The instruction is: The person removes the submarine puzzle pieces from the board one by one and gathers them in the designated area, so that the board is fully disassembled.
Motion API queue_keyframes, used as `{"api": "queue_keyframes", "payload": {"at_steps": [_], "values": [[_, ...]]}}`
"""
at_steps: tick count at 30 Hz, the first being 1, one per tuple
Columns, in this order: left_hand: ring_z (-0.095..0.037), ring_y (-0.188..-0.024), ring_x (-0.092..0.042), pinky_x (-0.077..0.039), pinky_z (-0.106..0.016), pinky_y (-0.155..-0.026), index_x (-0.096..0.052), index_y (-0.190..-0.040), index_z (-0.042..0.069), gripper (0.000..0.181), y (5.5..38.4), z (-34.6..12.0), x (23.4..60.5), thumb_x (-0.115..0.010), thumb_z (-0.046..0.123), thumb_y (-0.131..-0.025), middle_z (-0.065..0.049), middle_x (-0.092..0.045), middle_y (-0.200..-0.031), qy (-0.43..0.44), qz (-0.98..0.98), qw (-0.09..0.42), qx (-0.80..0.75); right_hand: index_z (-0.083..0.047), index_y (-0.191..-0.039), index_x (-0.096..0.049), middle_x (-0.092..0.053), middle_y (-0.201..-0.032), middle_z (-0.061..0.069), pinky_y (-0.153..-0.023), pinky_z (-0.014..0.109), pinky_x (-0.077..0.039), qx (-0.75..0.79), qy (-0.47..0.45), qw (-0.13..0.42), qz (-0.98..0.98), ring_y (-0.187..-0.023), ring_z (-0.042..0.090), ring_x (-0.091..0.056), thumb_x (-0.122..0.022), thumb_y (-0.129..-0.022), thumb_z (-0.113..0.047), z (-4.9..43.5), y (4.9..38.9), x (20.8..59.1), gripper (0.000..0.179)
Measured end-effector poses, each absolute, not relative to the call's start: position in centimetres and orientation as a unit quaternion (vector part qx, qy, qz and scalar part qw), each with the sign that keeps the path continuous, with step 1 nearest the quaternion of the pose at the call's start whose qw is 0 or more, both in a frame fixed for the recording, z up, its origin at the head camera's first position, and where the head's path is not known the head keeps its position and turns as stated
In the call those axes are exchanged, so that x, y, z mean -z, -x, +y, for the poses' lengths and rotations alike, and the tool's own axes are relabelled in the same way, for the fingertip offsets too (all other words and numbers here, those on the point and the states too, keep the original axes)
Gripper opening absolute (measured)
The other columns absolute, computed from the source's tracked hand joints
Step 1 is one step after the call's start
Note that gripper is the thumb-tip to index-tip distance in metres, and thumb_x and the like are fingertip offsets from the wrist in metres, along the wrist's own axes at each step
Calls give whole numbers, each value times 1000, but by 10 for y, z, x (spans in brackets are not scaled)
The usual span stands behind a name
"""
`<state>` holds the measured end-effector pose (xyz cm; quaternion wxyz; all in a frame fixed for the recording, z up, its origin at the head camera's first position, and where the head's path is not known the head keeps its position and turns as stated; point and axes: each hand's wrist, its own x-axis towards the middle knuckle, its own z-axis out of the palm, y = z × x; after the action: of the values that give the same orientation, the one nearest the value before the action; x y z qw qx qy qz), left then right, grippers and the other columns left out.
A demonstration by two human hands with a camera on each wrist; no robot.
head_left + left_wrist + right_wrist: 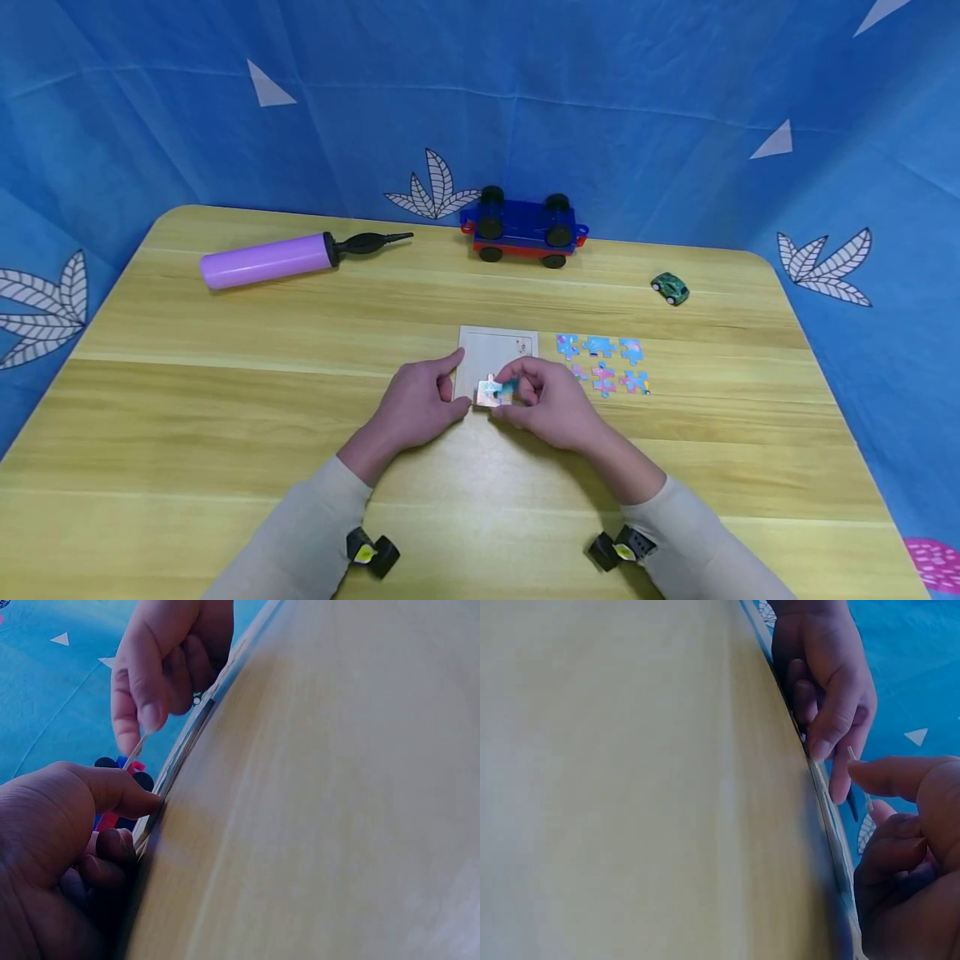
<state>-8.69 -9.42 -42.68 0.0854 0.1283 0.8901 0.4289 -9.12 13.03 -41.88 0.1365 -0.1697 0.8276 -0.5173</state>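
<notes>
A pale, flat puzzle tray (491,346) lies on the table, with its right front part hidden behind the right hand. My right hand (555,404) pinches a light jigsaw piece (487,393) between thumb and index finger above the tray's front edge. In the right wrist view, that piece shows only edge-on as a thin sliver. At the tray's left side my left hand (416,404) rests with thumb and index finger extended, touching its edge and front corner. Its other fingers are bent inward. Right of the tray lie several loose jigsaw pieces (599,346) in two rows.
Toward the back left lies a purple hand pump (266,261) with a black nozzle. A blue and red toy vehicle with black wheels (525,225) stands by the back edge. A small green toy car (670,288) sits at the back right. Blue patterned cloth (600,100) hangs behind.
</notes>
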Motion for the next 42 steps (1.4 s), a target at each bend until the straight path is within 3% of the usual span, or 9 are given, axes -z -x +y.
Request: {"api": "queue_keyframes", "payload": {"at_steps": [5,12,25,42], "values": [[-7,-51,-41,-44,-30,-62,-52,-143,1,68,87,-95,427,-78,14,-82,7,-51,-62,-130,892,83,-426,-11,-102,-69,-36,-59,-6,-83,34,-45,506,171,130,836,-55,10,-36,-87,-77,-7,141,83,417,31],[-7,-51,-42,-44,-30,-62,-53,-143,1,67,87,-95,428,-78,15,-83,7,-51,-62,-132,893,78,-424,-12,-102,-70,-36,-59,-6,-71,31,-42,492,154,125,848,-56,10,-36,-87,-77,-6,157,74,418,31],[-6,-50,-41,-40,-28,-56,-57,-140,3,60,86,-95,431,-76,14,-85,8,-50,-60,-126,891,80,-428,-11,-102,-69,-35,-60,-6,-80,31,-41,484,127,130,856,-57,9,-35,-86,-77,-6,186,63,422,31],[-7,-51,-38,-38,-29,-57,-57,-141,4,57,85,-94,428,-74,14,-87,7,-49,-61,-119,889,81,-435,-7,-101,-69,-36,-61,-6,-72,28,-40,459,106,111,875,-57,9,-36,-85,-78,-5,217,61,421,29]]}}
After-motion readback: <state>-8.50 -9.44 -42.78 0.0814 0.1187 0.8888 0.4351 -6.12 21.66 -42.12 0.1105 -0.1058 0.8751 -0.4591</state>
